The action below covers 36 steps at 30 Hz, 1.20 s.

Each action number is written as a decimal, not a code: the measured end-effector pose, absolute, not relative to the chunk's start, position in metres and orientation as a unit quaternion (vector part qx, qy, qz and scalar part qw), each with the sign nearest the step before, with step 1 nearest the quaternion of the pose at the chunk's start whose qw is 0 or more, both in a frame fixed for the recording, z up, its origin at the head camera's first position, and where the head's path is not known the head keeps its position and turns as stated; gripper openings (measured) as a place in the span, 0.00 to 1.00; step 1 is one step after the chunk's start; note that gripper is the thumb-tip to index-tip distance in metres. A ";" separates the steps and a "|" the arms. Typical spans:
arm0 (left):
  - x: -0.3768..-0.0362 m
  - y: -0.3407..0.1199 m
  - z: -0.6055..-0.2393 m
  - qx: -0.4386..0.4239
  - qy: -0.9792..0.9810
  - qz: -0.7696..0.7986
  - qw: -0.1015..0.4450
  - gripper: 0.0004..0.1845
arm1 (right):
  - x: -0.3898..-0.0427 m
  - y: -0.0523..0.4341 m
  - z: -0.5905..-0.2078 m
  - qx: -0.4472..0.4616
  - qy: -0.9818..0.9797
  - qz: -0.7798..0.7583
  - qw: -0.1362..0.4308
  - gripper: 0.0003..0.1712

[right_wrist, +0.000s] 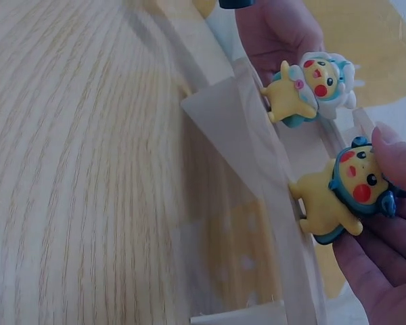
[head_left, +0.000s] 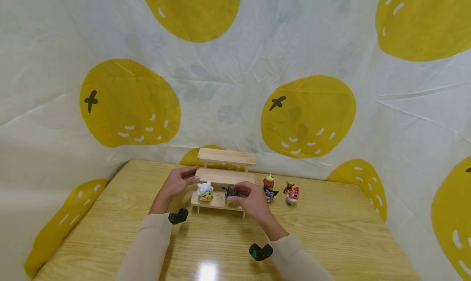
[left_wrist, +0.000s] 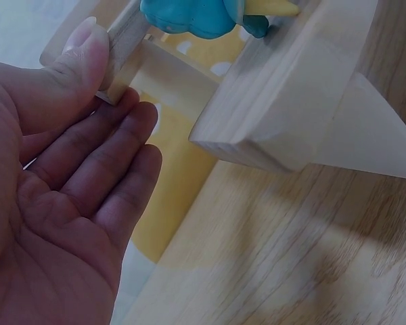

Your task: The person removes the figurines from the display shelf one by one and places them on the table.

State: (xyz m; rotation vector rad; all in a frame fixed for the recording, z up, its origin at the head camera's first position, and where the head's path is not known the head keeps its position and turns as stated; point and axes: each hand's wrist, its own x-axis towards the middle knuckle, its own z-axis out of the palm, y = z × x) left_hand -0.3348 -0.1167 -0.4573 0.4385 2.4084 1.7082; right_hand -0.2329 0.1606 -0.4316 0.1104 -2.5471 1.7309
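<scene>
A three-tier wooden display stand (head_left: pixel 225 175) is on the table. My left hand (head_left: pixel 176 186) pinches the left end of its middle tier, the thumb above and fingers below in the left wrist view. On the lowest tier stands a Pikachu figurine in a white, fluffy hood (right_wrist: pixel 291 98), at the left. To its right, my right hand (head_left: pixel 253 200) holds a second Pikachu figurine with a dark teal hood (right_wrist: pixel 325 203) by the head, thumb on one side and fingers behind. Its feet are at the tier's front edge; whether they bear on it I cannot tell.
Right of the stand are a red figurine with a yellow top (head_left: pixel 269 182), a purple-and-black figurine (head_left: pixel 270 195), a brown figurine (head_left: pixel 289 187) and a pink figurine (head_left: pixel 292 196). A white curtain with yellow fruit prints (head_left: pixel 220 88) hangs behind the wooden table (head_left: pixel 331 232).
</scene>
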 end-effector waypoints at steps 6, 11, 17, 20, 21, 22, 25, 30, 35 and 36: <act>-0.335 -0.117 -0.455 0.146 0.806 0.569 0.077 0.29 | -0.233 0.159 -0.428 0.031 -0.829 0.556 0.038 0.15; -0.335 -0.117 -0.454 0.144 0.807 0.568 0.074 0.29 | -0.231 0.160 -0.425 0.026 -0.831 0.553 0.048 0.13; -0.334 -0.118 -0.454 0.139 0.806 0.571 0.071 0.28 | -0.226 0.165 -0.424 0.022 -0.825 0.561 0.060 0.13; -0.334 -0.117 -0.455 0.140 0.805 0.573 0.068 0.28 | -0.223 0.169 -0.422 0.019 -0.820 0.568 0.063 0.13; -0.335 -0.117 -0.456 0.140 0.804 0.573 0.067 0.28 | -0.222 0.170 -0.422 0.019 -0.819 0.570 0.063 0.13; -0.334 -0.117 -0.456 0.142 0.805 0.572 0.066 0.28 | -0.221 0.171 -0.421 0.017 -0.819 0.570 0.062 0.12; -0.334 -0.116 -0.458 0.142 0.806 0.571 0.067 0.28 | -0.218 0.176 -0.420 0.010 -0.821 0.568 0.060 0.12; -0.335 -0.114 -0.460 0.140 0.806 0.571 0.068 0.28 | -0.214 0.184 -0.419 -0.003 -0.824 0.563 0.063 0.11; -0.335 -0.115 -0.460 0.142 0.804 0.572 0.071 0.28 | -0.212 0.191 -0.417 -0.018 -0.825 0.561 0.065 0.12; -0.336 -0.115 -0.460 0.138 0.802 0.576 0.074 0.28 | -0.212 0.193 -0.416 -0.019 -0.825 0.561 0.065 0.12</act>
